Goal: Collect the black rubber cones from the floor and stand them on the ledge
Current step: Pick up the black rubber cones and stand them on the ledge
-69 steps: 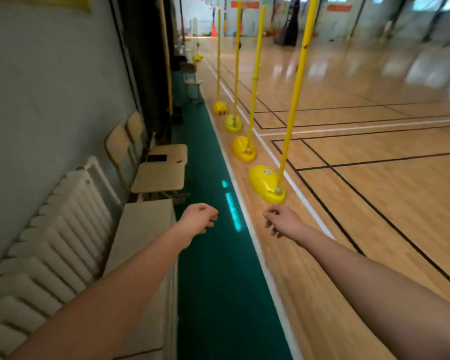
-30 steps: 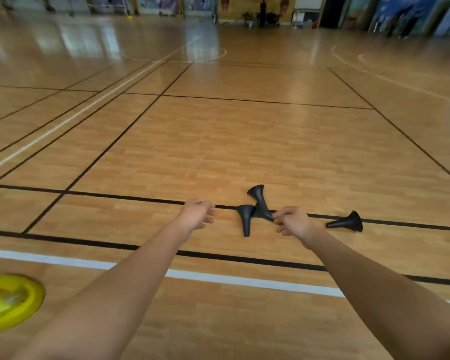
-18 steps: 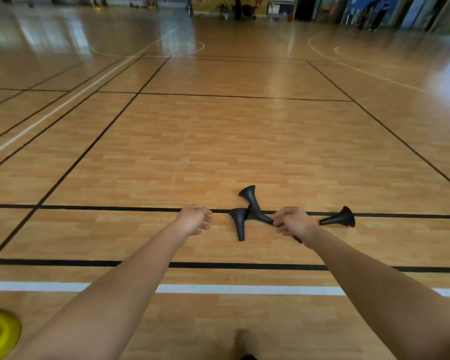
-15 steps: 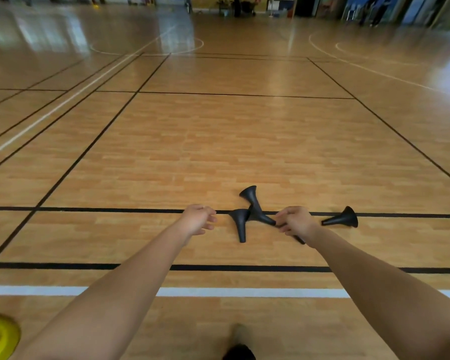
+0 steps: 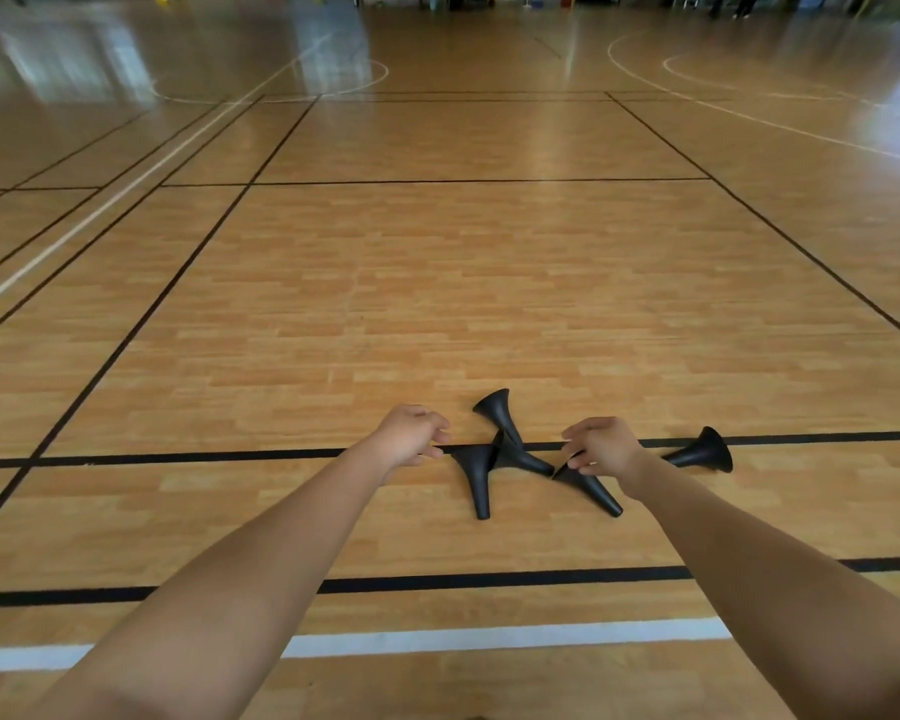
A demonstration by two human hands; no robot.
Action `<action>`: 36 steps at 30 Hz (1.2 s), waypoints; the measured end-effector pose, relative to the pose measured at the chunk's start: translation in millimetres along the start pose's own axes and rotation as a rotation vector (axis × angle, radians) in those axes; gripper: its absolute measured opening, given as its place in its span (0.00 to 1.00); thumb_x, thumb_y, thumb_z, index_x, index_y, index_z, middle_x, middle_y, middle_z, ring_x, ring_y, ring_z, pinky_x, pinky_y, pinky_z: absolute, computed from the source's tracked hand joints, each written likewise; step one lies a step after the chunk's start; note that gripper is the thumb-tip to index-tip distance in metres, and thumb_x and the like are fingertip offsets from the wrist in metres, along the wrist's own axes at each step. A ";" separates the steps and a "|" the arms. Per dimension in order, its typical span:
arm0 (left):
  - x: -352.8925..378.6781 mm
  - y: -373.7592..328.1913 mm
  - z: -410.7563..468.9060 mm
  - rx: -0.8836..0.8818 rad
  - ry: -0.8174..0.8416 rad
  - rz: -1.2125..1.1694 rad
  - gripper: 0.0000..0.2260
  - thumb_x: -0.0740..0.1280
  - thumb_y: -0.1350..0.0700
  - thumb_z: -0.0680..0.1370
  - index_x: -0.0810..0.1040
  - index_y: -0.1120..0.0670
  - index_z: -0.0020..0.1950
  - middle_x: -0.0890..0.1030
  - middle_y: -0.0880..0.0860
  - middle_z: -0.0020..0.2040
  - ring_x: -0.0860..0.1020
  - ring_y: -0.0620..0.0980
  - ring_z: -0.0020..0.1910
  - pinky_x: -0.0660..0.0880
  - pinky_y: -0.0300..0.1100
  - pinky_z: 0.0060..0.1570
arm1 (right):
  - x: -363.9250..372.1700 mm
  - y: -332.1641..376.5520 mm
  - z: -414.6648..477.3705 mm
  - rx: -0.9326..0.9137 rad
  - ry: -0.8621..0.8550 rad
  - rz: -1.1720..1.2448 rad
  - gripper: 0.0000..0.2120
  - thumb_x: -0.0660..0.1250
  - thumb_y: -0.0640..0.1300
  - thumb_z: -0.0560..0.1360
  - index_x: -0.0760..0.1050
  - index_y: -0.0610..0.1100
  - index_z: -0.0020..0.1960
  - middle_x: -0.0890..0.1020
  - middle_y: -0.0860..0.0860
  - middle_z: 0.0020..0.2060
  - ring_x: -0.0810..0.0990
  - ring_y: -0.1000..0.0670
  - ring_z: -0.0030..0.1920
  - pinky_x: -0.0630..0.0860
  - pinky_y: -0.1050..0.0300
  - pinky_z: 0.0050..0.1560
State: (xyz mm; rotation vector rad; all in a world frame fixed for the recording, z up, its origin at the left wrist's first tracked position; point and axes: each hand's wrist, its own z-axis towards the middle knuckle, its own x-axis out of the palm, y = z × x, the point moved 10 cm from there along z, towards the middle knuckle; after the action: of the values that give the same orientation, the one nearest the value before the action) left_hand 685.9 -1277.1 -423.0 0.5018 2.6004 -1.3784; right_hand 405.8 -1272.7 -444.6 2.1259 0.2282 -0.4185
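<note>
My two bare forearms stretched forward over a varnished wooden gym floor (image 5: 437, 304) marked with court lines. My left hand (image 5: 411, 436) hung in the air, fingers loosely curled, narrow rather than spread, and held nothing. My right hand (image 5: 606, 449) was much the same, fingers bent downward and gripping nothing. Its fingertips (image 5: 580, 466) lined up with the wide mouth of the near cone (image 5: 591, 490) (whether they touched it I could not tell). The four black rubber cones (image 5: 520, 457) lay on their sides on the floor, close together around a thin black line (image 5: 178, 456). The far cone (image 5: 497, 415) turned its mouth away from me, and its stem crossed the mouth of the left cone (image 5: 476, 480), whose tip pointed toward me. The right cone (image 5: 702, 454) lay just beyond my right wrist, mouth to the right, tip hidden behind the wrist. A thicker black line (image 5: 489, 580) and a white line (image 5: 437, 639) crossed the floor nearer to me.
</note>
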 end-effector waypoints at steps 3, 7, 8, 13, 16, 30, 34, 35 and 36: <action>-2.3 -5.7 22.7 0.002 0.020 0.028 0.09 0.62 0.50 0.79 0.78 0.51 0.54 0.83 0.48 0.48 0.81 0.46 0.44 0.74 0.41 0.44 | 9.6 3.6 12.0 0.033 0.019 -0.005 0.11 0.57 0.35 0.79 0.78 0.37 0.53 0.81 0.42 0.41 0.78 0.48 0.34 0.76 0.59 0.35; -14.9 -19.5 58.4 0.017 0.027 0.035 0.11 0.61 0.51 0.79 0.78 0.53 0.58 0.83 0.49 0.48 0.81 0.47 0.43 0.75 0.41 0.45 | 22.2 17.2 30.9 0.062 0.010 0.002 0.11 0.57 0.36 0.80 0.78 0.37 0.53 0.81 0.40 0.44 0.77 0.48 0.35 0.76 0.59 0.36; -20.7 -24.6 69.4 0.024 0.035 0.040 0.12 0.61 0.51 0.79 0.77 0.54 0.59 0.83 0.50 0.47 0.81 0.46 0.42 0.75 0.40 0.44 | 26.2 23.6 38.8 0.066 -0.001 0.001 0.10 0.57 0.36 0.80 0.78 0.36 0.53 0.81 0.40 0.44 0.78 0.47 0.36 0.77 0.58 0.38; -53.1 -54.9 111.0 0.065 0.100 0.058 0.16 0.63 0.51 0.79 0.74 0.55 0.65 0.82 0.50 0.48 0.80 0.47 0.43 0.74 0.40 0.43 | 46.9 58.2 67.0 0.074 -0.041 0.054 0.08 0.61 0.37 0.79 0.76 0.37 0.55 0.80 0.40 0.46 0.78 0.48 0.36 0.76 0.60 0.33; -78.2 -75.0 131.5 0.102 0.148 0.037 0.14 0.63 0.51 0.79 0.76 0.55 0.63 0.82 0.49 0.47 0.80 0.46 0.41 0.74 0.39 0.42 | 71.4 75.2 84.9 0.066 -0.017 -0.047 0.08 0.61 0.37 0.79 0.77 0.37 0.54 0.81 0.42 0.42 0.78 0.47 0.35 0.74 0.60 0.30; -130.5 -83.7 214.4 0.060 0.261 0.091 0.09 0.62 0.54 0.80 0.78 0.54 0.57 0.82 0.51 0.47 0.80 0.48 0.42 0.74 0.41 0.45 | 121.9 103.5 128.3 0.145 -0.085 -0.091 0.06 0.62 0.35 0.76 0.78 0.39 0.47 0.81 0.41 0.37 0.82 0.42 0.38 0.80 0.48 0.45; -114.0 -93.5 241.9 0.058 0.288 0.134 0.09 0.59 0.58 0.81 0.78 0.55 0.55 0.82 0.52 0.50 0.80 0.49 0.44 0.74 0.44 0.53 | 109.6 91.4 147.1 0.189 -0.144 -0.106 0.06 0.63 0.37 0.76 0.78 0.43 0.46 0.82 0.46 0.36 0.83 0.48 0.35 0.80 0.53 0.42; -108.1 -97.6 248.0 0.059 0.296 0.146 0.09 0.59 0.59 0.81 0.78 0.55 0.55 0.82 0.53 0.50 0.80 0.49 0.44 0.74 0.44 0.55 | 106.7 87.0 152.5 0.204 -0.153 -0.093 0.06 0.63 0.38 0.77 0.78 0.43 0.46 0.82 0.46 0.36 0.82 0.49 0.34 0.80 0.53 0.42; -99.6 -103.6 256.5 0.059 0.308 0.162 0.09 0.59 0.60 0.81 0.78 0.55 0.55 0.83 0.53 0.51 0.80 0.49 0.45 0.74 0.45 0.56 | 101.8 82.9 160.0 0.224 -0.162 -0.078 0.06 0.63 0.38 0.78 0.78 0.43 0.46 0.83 0.46 0.35 0.82 0.50 0.32 0.80 0.53 0.42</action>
State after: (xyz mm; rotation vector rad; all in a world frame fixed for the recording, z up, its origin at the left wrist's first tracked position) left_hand 736.2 -1564.6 -458.7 0.9818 2.6791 -1.4250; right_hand 493.0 -1451.5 -501.7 2.2920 0.1777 -0.6860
